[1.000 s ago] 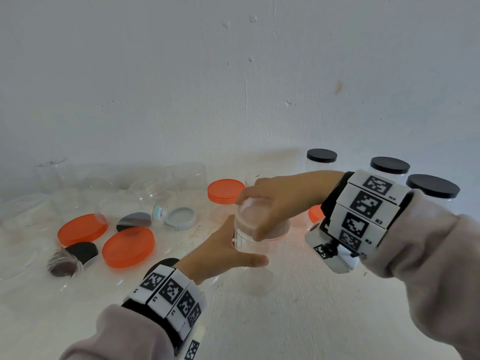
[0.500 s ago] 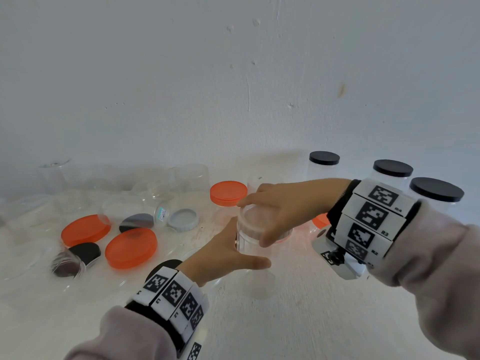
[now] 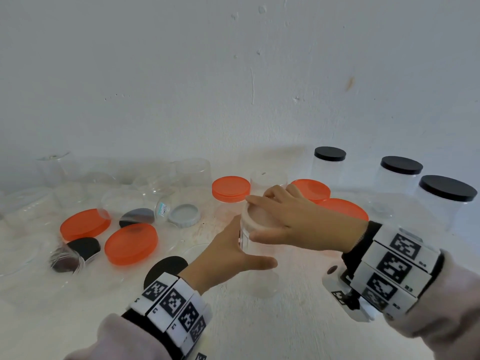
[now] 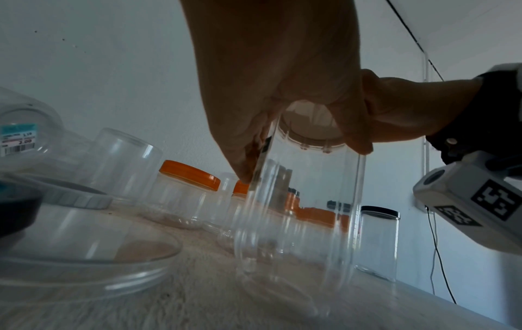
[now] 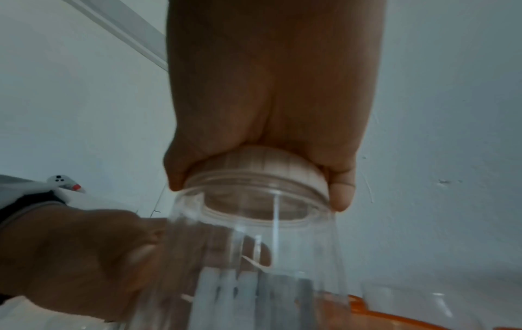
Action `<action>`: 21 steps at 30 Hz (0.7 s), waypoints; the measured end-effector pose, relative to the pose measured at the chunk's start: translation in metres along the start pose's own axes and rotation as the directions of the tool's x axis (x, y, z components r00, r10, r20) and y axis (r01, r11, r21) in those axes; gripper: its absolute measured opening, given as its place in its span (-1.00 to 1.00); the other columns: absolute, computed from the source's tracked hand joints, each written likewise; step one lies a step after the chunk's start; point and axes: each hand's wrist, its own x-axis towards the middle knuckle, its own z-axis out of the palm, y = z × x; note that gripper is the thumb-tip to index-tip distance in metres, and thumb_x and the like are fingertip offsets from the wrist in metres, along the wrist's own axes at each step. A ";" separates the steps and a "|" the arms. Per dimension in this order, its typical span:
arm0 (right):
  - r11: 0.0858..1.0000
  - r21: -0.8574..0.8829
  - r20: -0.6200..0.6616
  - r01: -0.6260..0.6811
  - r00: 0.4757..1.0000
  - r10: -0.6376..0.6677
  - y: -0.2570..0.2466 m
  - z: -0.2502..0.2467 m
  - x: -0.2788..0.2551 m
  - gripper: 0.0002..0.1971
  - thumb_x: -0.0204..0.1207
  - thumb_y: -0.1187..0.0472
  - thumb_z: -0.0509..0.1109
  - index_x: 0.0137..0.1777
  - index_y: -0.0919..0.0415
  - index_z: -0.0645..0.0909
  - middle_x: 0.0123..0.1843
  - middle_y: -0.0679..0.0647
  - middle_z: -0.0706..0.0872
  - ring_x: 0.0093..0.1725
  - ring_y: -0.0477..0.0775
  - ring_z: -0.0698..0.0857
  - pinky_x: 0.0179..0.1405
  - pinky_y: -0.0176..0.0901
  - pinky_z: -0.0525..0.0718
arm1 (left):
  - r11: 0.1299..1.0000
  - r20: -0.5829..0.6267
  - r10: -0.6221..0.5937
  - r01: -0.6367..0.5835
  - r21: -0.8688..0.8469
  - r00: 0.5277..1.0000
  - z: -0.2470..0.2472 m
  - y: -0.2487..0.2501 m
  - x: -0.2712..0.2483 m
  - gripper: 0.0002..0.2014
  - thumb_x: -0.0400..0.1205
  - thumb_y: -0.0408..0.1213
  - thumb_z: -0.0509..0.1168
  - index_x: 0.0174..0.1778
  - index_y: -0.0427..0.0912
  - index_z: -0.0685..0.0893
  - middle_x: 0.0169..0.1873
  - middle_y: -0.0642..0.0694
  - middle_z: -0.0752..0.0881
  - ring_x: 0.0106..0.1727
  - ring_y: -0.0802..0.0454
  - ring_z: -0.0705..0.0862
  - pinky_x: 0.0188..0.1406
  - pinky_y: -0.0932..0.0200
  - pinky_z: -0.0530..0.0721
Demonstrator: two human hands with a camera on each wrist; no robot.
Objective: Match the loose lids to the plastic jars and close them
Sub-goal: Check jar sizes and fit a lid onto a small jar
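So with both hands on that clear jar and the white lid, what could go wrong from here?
The white lid may cross-thread: the right hand hides its top, so tilt is hard to judge. The clear jar is smooth and could slip or spin in the left hand. Either wrist could also knock nearby orange-lidded jars.

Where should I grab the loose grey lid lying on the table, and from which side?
Take the grey lid by its ribbed outer rim, coming straight down from above. It seems to lie flat with its hollow side up, and the ridged edge gives fingertips purchase. A tipped clear jar sits close on its left, so spreading fingers front to back is probably easier.
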 end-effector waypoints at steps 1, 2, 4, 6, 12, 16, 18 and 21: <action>0.999 -0.048 -0.006 0.008 1.000 -0.008 -0.001 0.002 0.000 -0.26 0.50 -0.38 -0.02 0.66 -0.11 0.11 0.43 0.04 0.28 0.31 0.14 0.25 0.33 -0.05 0.30 | 1.000 -0.007 0.003 -0.003 0.009 1.000 0.000 0.000 0.000 -0.24 0.30 -0.01 0.64 0.24 0.55 0.31 0.24 0.45 0.55 0.17 0.58 0.53 -0.03 0.49 0.53; 0.996 -0.088 -0.010 0.008 1.000 -0.009 -0.002 0.005 -0.001 -0.22 0.46 -0.40 -0.11 0.66 -0.10 0.09 0.45 0.06 0.27 0.33 0.16 0.24 0.32 -0.05 0.29 | 1.000 -0.011 0.004 -0.004 0.020 1.000 0.000 -0.001 0.000 -0.25 0.30 0.01 0.63 0.22 0.58 0.30 0.22 0.48 0.54 0.17 0.61 0.51 -0.05 0.52 0.52; 0.997 -0.075 -0.039 -0.025 0.999 0.022 -0.004 0.009 -0.001 -0.24 0.48 -0.41 -0.10 0.66 -0.12 0.04 0.44 0.04 0.27 0.31 0.15 0.22 0.23 -0.10 0.27 | 0.999 -0.007 0.009 -0.009 0.033 1.000 0.001 -0.001 0.000 -0.25 0.30 0.05 0.62 0.20 0.63 0.27 0.19 0.58 0.51 0.18 0.65 0.48 -0.08 0.57 0.52; 0.999 -0.025 -0.072 -0.039 0.997 0.037 -0.004 0.011 -0.001 -0.29 0.53 -0.39 -0.02 0.64 -0.16 0.05 0.42 0.00 0.27 0.29 0.12 0.21 0.20 -0.10 0.28 | 0.998 0.001 0.012 -0.012 0.058 1.000 0.001 0.000 -0.001 -0.25 0.31 0.08 0.61 0.18 0.68 0.24 0.16 0.70 0.47 0.18 0.69 0.45 -0.08 0.63 0.51; 0.999 0.020 -0.051 -0.050 0.997 0.051 -0.002 0.011 -0.002 -0.26 0.50 -0.41 0.01 0.64 -0.19 0.01 0.45 -0.13 0.20 0.37 0.07 0.19 0.37 -0.06 0.26 | 0.958 0.131 -0.053 0.013 0.286 0.990 -0.016 -0.005 0.004 -0.25 0.31 0.19 0.57 0.29 0.56 0.25 0.21 0.63 0.46 0.30 0.50 0.46 0.10 0.55 0.49; 0.991 0.136 0.046 0.004 0.999 -0.011 0.002 0.000 -0.006 -0.22 0.45 -0.40 0.23 0.63 -0.33 0.00 0.47 -0.33 0.14 0.45 -0.11 0.14 0.40 -0.17 0.26 | 0.810 0.190 -0.209 0.061 0.583 0.959 -0.042 -0.021 0.007 -0.16 0.40 0.16 0.50 0.57 0.17 0.26 0.43 0.30 0.35 0.44 0.27 0.36 0.36 0.31 0.34; 0.972 0.223 0.080 0.073 0.992 -0.093 0.002 -0.011 -0.010 -0.21 0.39 -0.35 0.39 0.57 -0.43 0.09 0.41 -0.49 0.18 0.43 -0.27 0.19 0.38 -0.21 0.37 | 0.706 0.176 -0.287 0.084 0.703 0.942 -0.052 -0.029 0.010 -0.17 0.47 0.11 0.46 0.61 0.09 0.23 0.50 0.18 0.30 0.51 0.15 0.31 0.49 0.11 0.34; 0.939 0.289 0.014 0.185 0.980 -0.197 -0.003 -0.031 -0.012 -0.20 0.27 -0.35 0.48 0.50 -0.50 0.20 0.36 -0.50 0.28 0.44 -0.36 0.28 0.33 -0.24 0.43 | 0.598 0.147 -0.385 0.125 0.792 0.911 -0.062 -0.039 0.015 -0.20 0.46 0.13 0.44 0.55 -0.08 0.28 0.46 0.02 0.35 0.51 -0.05 0.34 0.47 -0.09 0.41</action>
